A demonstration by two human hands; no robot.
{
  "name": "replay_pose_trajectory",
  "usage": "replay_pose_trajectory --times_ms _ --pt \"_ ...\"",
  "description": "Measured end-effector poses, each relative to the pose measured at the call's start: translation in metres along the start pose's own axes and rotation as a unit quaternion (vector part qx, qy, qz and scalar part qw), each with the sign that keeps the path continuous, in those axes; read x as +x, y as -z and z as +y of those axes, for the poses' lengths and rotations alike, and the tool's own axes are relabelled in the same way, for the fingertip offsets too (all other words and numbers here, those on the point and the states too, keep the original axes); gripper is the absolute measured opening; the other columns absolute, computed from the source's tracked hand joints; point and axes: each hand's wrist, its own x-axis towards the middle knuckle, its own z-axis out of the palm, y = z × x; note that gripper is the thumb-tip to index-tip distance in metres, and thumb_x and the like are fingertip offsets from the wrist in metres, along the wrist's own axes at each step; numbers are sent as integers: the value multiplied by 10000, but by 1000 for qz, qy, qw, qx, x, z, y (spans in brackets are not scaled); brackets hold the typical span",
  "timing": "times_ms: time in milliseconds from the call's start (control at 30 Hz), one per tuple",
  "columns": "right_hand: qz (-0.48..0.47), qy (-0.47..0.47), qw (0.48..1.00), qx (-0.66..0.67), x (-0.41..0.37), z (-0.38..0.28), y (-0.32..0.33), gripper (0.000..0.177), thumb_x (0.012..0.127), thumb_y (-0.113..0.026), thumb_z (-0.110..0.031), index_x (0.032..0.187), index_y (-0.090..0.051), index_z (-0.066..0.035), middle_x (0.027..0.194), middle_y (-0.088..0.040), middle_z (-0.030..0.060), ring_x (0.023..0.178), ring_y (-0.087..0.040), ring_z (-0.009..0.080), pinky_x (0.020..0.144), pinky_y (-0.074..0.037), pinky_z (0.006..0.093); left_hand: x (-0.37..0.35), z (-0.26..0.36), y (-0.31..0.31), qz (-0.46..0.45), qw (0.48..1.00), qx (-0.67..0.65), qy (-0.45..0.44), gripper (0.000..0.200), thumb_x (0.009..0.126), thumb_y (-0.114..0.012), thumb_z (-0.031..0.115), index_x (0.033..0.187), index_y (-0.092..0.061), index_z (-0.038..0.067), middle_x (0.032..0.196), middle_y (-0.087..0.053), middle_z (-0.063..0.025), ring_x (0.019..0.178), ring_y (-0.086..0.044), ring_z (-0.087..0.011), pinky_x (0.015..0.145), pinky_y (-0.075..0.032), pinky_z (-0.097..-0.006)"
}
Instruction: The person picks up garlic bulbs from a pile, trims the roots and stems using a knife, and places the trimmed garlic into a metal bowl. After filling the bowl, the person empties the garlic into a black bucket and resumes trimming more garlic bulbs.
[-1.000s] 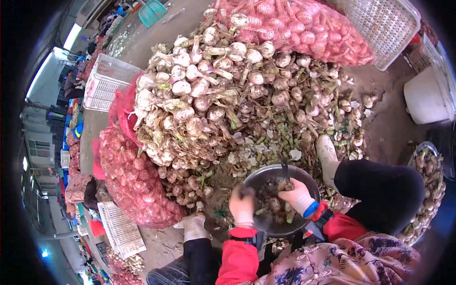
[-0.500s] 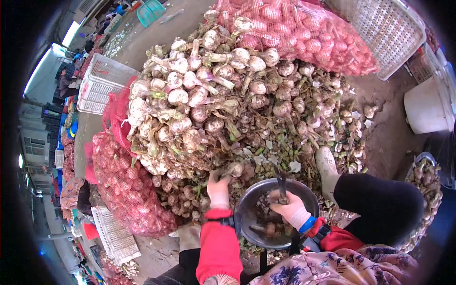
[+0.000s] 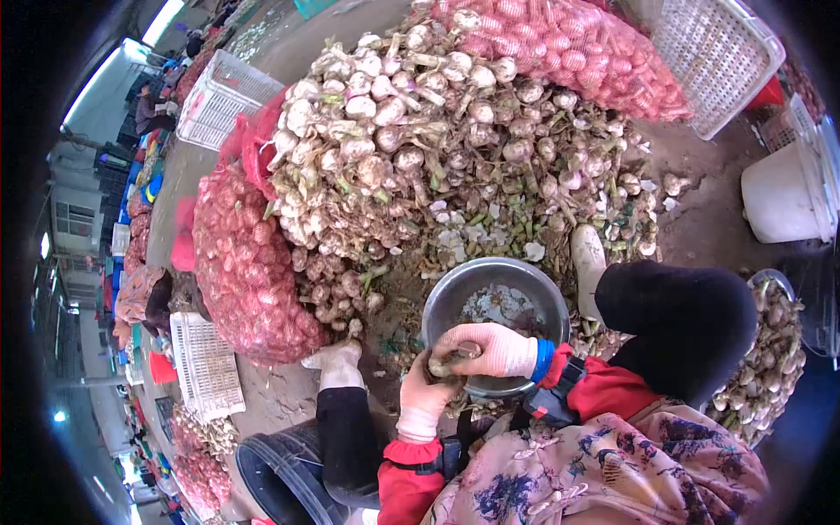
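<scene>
My left hand [image 3: 423, 395] is closed around a garlic bulb [image 3: 439, 367], held just over the near left rim of a metal bowl [image 3: 435, 297]. Over the bowl's near side, my right hand [image 3: 488, 345] is closed and meets the left at the bulb. A short piece of the knife [image 3: 470, 349] shows at its fingers; the blade is mostly hidden. Pale skins and scraps [image 3: 500, 304] lie inside the bowl. Beyond it rises a large heap of garlic bulbs [image 3: 385, 114] with stems.
Red mesh sacks of garlic stand left [image 3: 249, 271] and at the back [image 3: 569, 52]. White crates [image 3: 206, 367] and a white bucket [image 3: 787, 197] are around me. My feet flank the bowl. A black tub [image 3: 280, 477] is near my left leg; a container of garlic [image 3: 757, 367] is on the right.
My left hand has drawn back from the heap with a garlic bulb. My right hand has moved left, and both hands now meet at the bulb. The view has shifted.
</scene>
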Motion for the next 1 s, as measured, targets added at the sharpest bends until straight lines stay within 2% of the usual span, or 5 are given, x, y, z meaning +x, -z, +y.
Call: replay_pose_trajectory --times_ms 67,400,667,800,1000 --pt "37 -36 992 119 -9 -9 -6 320 755 -715 -117 1062 -636 -69 978 -636 31 919 -585 113 831 -467 260 -14 -1 0 26 998 -50 -1 816 634 -767 30 1327 -336 21 1148 -570 -122 1011 -580 -184 882 -474 -315" --pt "-14 -42 865 -499 -31 -11 -17 268 675 -658 -126 942 -643 -132 899 -589 106 844 -608 325 715 -490 432 -29 -18 -11 35 927 -359 -105 495 756 -699 39 1172 -431 45 1049 -582 -112 920 -609 -205 813 -534 -356" --pt "4 -40 863 -503 -30 7 -10 244 673 -650 -136 915 -643 -114 868 -602 122 826 -611 334 721 -495 433 -41 -13 -33 84 943 -296 -126 615 628 -760 -27 1146 -437 46 1028 -574 -95 878 -606 -204 773 -540 -350" --pt "156 -255 857 -419 -28 30 70 288 675 -623 -82 956 -632 -22 843 -649 194 841 -630 331 772 -502 384 -74 29 -33 54 964 -107 -238 661 578 -794 46 1152 -468 19 1027 -564 -75 924 -574 -170 816 -481 -296" --pt "271 30 896 -350 -10 21 35 163 692 -647 -98 842 -604 -50 794 -555 141 782 -570 340 717 -480 385 -46 -1 2 153 949 -228 -157 662 695 -794 53 1255 -443 81 1065 -564 -50 956 -561 -169 820 -490 -307"
